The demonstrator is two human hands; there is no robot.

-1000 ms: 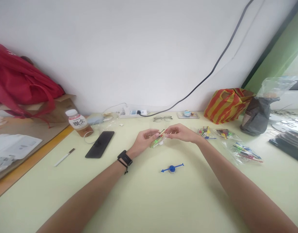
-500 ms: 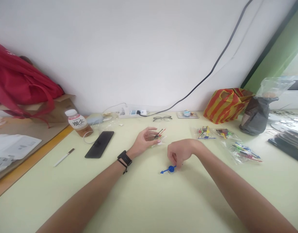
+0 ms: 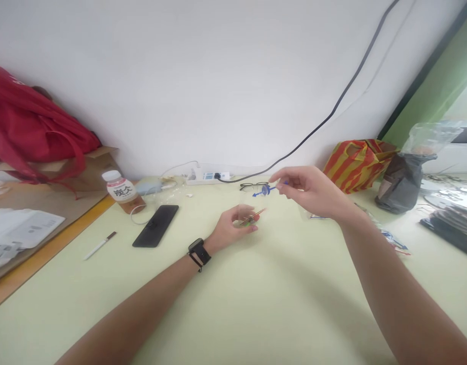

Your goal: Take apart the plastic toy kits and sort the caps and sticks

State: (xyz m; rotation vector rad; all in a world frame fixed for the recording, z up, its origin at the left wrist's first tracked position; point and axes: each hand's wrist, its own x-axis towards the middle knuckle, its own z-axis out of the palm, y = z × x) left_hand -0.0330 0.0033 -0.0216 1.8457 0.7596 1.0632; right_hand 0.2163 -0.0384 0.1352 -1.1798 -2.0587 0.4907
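Observation:
Raised above the table, my right hand [image 3: 311,191] pinches a blue plastic arrow spinner [image 3: 265,190] by one end, its arrowhead pointing left. Lower and to the left, my left hand [image 3: 230,229] is closed around several coloured arrow spinners [image 3: 252,218], red and green among them. They seem to be in a small clear plastic bag, though its edges are hard to make out. The blue spinner is above this bundle and apart from it. A black watch [image 3: 198,251] is on my left wrist.
Bagged spinners [image 3: 396,244] lie at the right, partly behind my right forearm. Eyeglasses [image 3: 249,187] and a power strip [image 3: 206,177] sit near the wall. A phone [image 3: 156,226], pen [image 3: 100,246] and bottle [image 3: 123,192] are left; a striped bag [image 3: 345,165] and stacked discs [image 3: 456,223] are right.
My right hand has lifted the blue arrow spinner off the table, up and away from me. My left hand has closed more around the coloured spinners, shifting slightly nearer.

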